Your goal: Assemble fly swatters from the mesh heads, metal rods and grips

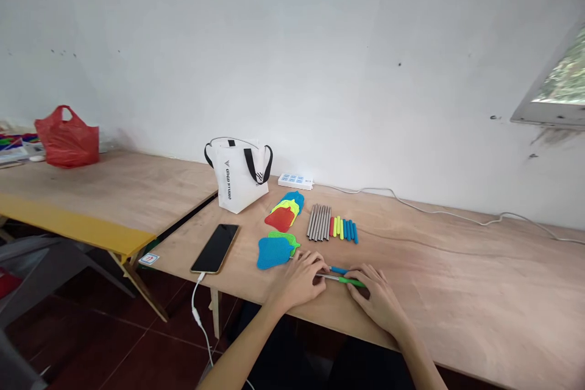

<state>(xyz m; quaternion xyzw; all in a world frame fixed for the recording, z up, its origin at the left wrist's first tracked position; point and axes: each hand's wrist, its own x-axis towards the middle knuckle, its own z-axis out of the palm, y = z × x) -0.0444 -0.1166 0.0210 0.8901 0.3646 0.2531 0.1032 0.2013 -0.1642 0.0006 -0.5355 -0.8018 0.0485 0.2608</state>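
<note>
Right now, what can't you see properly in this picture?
All in the head view:
Metal rod: partly hidden by the left hand.
Green grip: partly hidden by the right hand.
Inside of the white bag: hidden by its sides.
Window: cut off by the right edge.
Sticker: print too small.

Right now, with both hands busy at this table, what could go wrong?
The white cable hangs from the phone over the edge of the table, so a snag could pull the phone down.
The metal rods and short coloured pieces look round and loose; a bump might roll them out of line.
The green handle and blue handle lie close together at the right hand, so one might be nudged while the other is handled.
</note>
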